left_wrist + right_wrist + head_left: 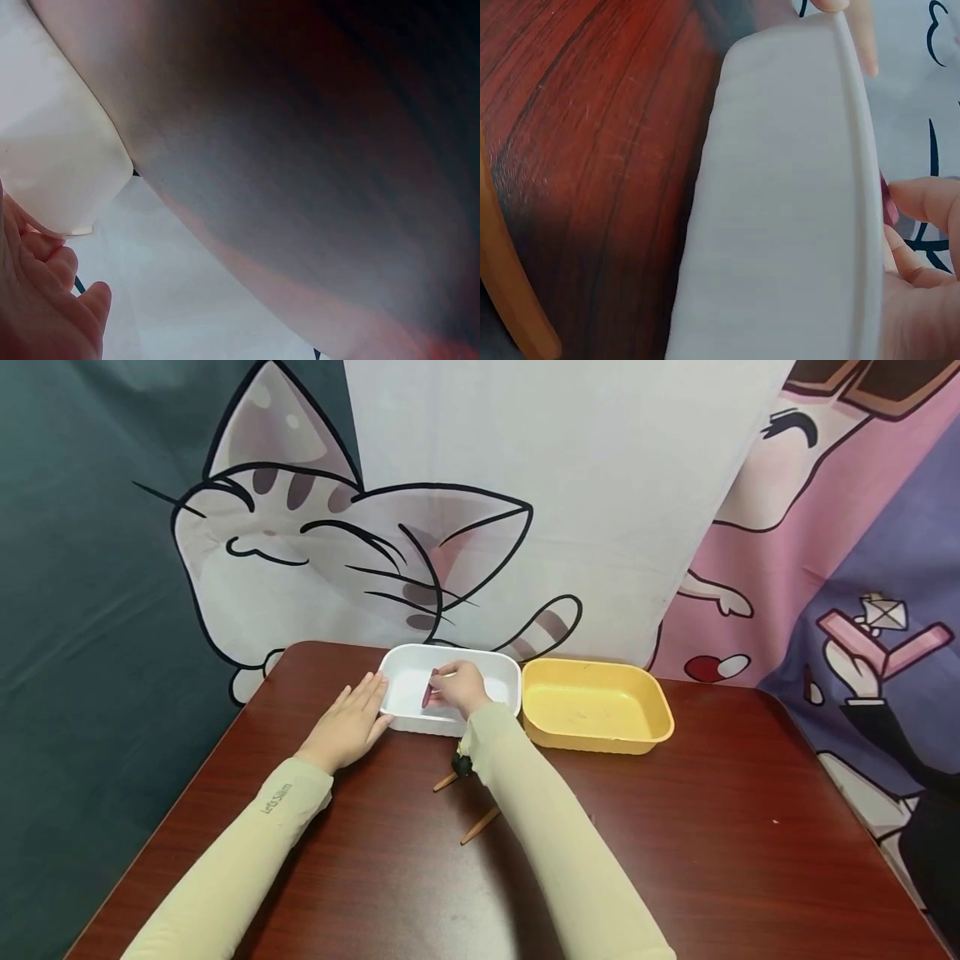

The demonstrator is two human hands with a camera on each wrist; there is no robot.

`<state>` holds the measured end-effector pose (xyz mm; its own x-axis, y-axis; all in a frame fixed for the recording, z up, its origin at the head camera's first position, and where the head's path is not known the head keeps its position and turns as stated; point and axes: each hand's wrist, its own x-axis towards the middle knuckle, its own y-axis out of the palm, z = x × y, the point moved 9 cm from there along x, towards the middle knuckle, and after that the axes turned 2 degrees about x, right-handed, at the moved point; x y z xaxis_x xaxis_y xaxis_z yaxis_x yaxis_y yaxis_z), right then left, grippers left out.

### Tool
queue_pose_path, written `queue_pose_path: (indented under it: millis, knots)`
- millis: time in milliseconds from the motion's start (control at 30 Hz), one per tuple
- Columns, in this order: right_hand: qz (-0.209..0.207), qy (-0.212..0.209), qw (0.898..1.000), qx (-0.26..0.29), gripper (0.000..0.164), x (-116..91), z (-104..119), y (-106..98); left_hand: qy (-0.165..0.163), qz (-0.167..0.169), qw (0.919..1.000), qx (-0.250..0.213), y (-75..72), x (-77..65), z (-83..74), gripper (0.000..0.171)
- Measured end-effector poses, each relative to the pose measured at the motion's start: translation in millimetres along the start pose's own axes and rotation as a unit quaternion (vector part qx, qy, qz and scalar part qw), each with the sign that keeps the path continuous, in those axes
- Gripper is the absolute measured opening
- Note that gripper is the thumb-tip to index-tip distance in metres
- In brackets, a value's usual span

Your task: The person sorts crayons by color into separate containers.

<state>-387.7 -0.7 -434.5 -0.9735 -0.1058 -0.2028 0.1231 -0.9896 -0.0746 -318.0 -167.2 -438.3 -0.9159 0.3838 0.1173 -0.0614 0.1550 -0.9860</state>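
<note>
My right hand [461,685] pinches a short dark red stick [429,690] between thumb and fingers over the white basin [420,723]. In the right wrist view the basin's side wall [787,187] covers most of the stick, and only a dark pink bit [889,201] shows at the fingertips. My left hand [345,722] lies with straight fingers against the left end of the basin, fingertips at its rim. The left wrist view catches the left hand [52,292] beside the white basin [60,127].
A yellow basin [600,745] stands right beside the white one. Under my right sleeve [555,827], partly hidden, lie two brown wooden sticks [480,825] and a small dark object [461,766]. The brown table [712,860] meets a printed cloth [637,468] at the back.
</note>
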Motion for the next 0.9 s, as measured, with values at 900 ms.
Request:
queue_pose_path:
  millis: [900]
  knots:
    - [0.063,-0.151,0.981,-0.103,0.027,-66.8,44.3,-33.0,0.005,-0.002,1.0,-0.006,-1.3,-0.4,-0.5,0.069]
